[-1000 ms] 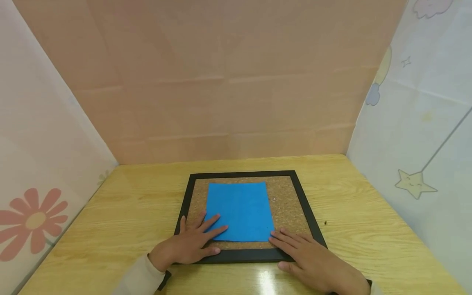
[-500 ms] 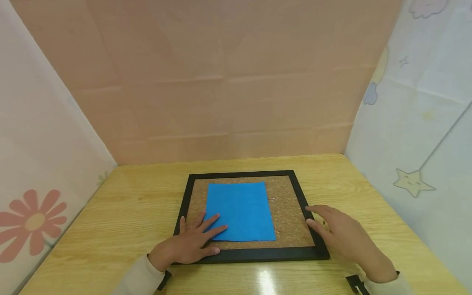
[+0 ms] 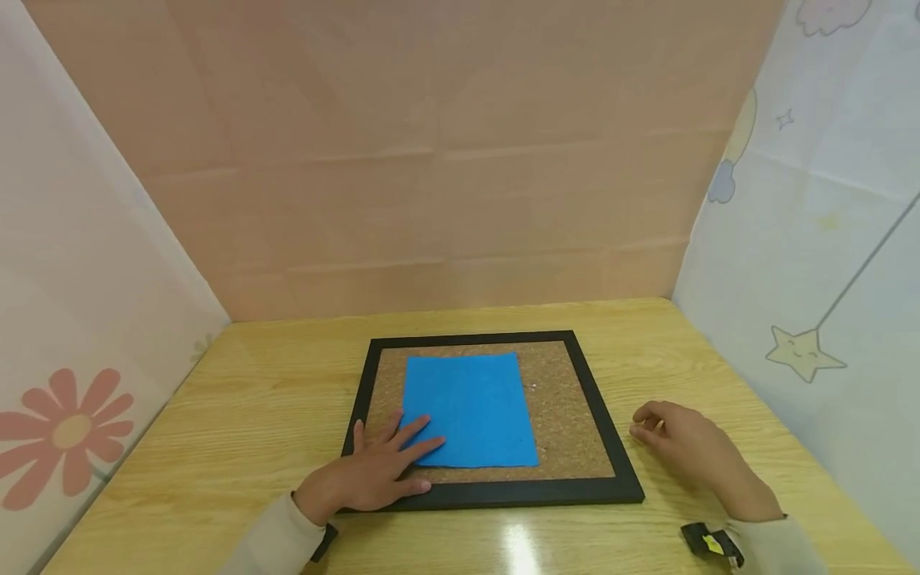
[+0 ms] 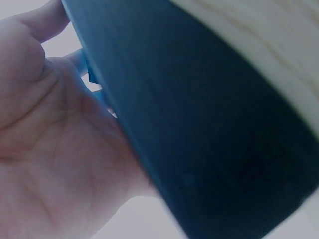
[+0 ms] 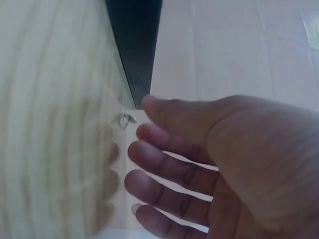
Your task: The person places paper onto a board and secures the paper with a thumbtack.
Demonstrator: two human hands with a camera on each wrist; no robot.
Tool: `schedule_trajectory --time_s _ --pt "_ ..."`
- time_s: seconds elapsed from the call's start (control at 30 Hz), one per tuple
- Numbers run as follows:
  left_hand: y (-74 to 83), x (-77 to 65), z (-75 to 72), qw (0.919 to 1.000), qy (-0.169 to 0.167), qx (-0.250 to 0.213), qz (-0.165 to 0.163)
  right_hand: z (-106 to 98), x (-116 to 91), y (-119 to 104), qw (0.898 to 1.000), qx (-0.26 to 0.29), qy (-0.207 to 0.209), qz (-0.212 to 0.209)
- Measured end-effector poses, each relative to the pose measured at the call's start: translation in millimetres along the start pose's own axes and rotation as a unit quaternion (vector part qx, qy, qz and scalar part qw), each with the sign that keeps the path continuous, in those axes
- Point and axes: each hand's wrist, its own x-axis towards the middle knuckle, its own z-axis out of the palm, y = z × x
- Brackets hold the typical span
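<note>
A blue sheet (image 3: pixel 470 407) lies on a cork board (image 3: pixel 568 407) with a black frame (image 3: pixel 592 383). My left hand (image 3: pixel 374 473) rests with spread fingers across the board's near left corner, two fingertips on the sheet's lower left part. In the left wrist view the dark frame (image 4: pixel 184 114) hides part of the left hand (image 4: pixel 55 129). To the right of the board, my right hand (image 3: pixel 686 447) is low over the table, its fingers loosely bent and apart from the thumb. Just beyond those fingertips, a tiny thin-looking object (image 5: pixel 127 120) lies on the table in the right wrist view.
The board lies on a light wooden table (image 3: pixel 273 383). Upright panels enclose it: a peach one (image 3: pixel 446 200) at the back, a flower-printed one (image 3: pixel 86 279) at the left and a star-printed one (image 3: pixel 812 263) at the right. Small whitish specks (image 3: pixel 533 386) show on the cork.
My right hand has left the sheet's lower right corner, passed the frame's right edge and moved onto the table, where its fingers bend over the small dark object. The left hand has stayed put.
</note>
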Motion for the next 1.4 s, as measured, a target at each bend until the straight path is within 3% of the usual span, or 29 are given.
schedule_trajectory --time_s 0.37,0.7,0.93,1.13,1.4 --pt "1.7 -0.7 -0.5 1.0000 0.002 0.003 -0.003 5 5 1 1.000 0.015 -0.011 -0.003" --pt "1.8 -2.7 0.5 1.0000 0.005 0.004 -0.007 6 8 0 1.000 0.004 -0.015 -0.024" --pt "2.6 -0.8 0.9 0.9999 0.004 0.008 -0.006 6 5 3 1.000 -0.004 -0.013 -0.018" --pt "2.4 0.3 1.9 0.9999 0.005 0.014 -0.006 2 3 5 1.000 -0.026 0.001 0.002" --pt "3.5 0.0 1.4 0.9999 0.008 0.011 -0.006 2 3 10 0.998 -0.048 0.027 -0.009"
